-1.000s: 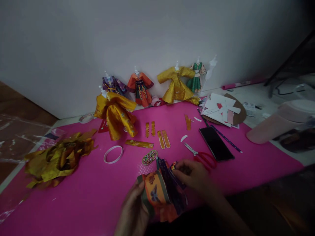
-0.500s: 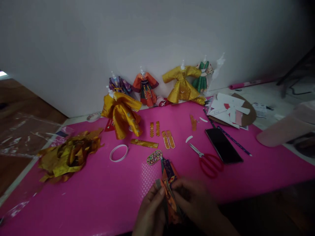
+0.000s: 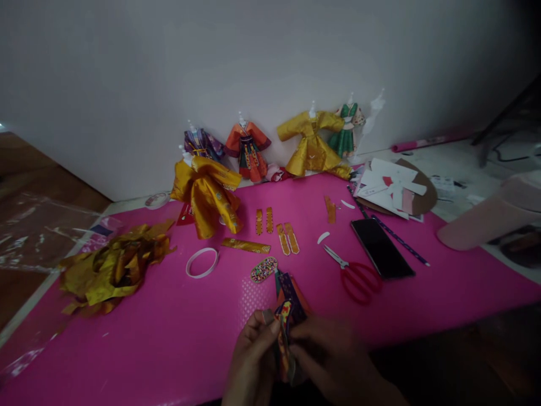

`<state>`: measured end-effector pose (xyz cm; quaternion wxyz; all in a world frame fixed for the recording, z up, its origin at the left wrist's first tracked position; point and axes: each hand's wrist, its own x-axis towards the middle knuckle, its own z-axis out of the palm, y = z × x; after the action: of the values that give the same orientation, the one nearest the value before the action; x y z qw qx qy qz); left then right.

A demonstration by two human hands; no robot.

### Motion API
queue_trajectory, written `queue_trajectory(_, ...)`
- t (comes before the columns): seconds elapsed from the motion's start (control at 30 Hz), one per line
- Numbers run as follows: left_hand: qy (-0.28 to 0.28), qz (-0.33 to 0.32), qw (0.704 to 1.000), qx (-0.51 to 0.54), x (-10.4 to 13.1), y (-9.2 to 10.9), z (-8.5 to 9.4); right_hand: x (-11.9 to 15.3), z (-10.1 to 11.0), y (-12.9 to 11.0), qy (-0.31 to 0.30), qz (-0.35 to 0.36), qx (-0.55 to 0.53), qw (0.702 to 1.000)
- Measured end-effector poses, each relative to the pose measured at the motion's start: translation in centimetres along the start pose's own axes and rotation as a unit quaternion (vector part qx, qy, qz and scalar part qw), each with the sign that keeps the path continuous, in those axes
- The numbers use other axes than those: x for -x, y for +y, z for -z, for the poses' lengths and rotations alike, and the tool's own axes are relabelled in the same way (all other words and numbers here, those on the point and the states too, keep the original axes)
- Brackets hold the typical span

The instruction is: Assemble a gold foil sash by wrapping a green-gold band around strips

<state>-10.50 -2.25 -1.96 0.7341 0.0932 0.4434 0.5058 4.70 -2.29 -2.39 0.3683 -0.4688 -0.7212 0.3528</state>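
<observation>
Beyond the right hand [image 3: 332, 347]: scissors [image 3: 345, 265]; 1 phone [image 3: 382, 248]

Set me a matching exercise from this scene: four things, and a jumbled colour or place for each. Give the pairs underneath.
Things
1. Scissors
2. Phone
3. Gold scraps
4. Patterned cloth

Colours and places
A. In the left hand, with the right hand at it
B. Red and silver
C. Black
D. Heaped at the picture's left

Right pairs: 1-B, 2-C, 3-D, 4-A
</observation>
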Motion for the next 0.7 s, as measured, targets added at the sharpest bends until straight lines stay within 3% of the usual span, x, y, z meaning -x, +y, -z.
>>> queue_trajectory(0.1, 0.023, -0.016, 1.0, 0.006, 0.1, 0.8, 0.5, -0.8, 1.6, 1.1, 0.004, -0.098, -0.038, 0.994)
queue_trajectory(0.17, 0.022, -0.027, 0.999, -0.009, 0.2, 1.3, 1.0, -1.8, 2.6, 2.2, 0.019, -0.141, -0.006, 0.99)
queue_trajectory(0.2, 0.024, -0.034, 0.999, -0.016, 0.3, 1.6, 1.2, -2.4, 2.9, 2.8, -0.002, -0.152, 0.018, 0.988)
queue_trajectory(0.3, 0.039, -0.055, 0.997, -0.031, 0.6, 2.0, 1.6, -4.0, 2.5, 4.1, -0.04, -0.166, 0.102, 0.98)
queue_trajectory(0.43, 0.046, -0.08, 0.994, -0.062, 0.7, 1.9, 1.7, -5.2, 0.7, 4.4, -0.036, -0.18, 0.131, 0.974)
queue_trajectory(0.57, 0.038, -0.12, 0.986, -0.109, 0.4, 1.4, 1.8, -5.4, -0.2, 3.7, -0.034, -0.183, 0.105, 0.977)
queue_trajectory(0.7, 0.03, -0.128, 0.983, -0.13, 0.1, 1.2, 1.8, -4.9, 0.8, 2.8, -0.049, -0.191, 0.01, 0.98)
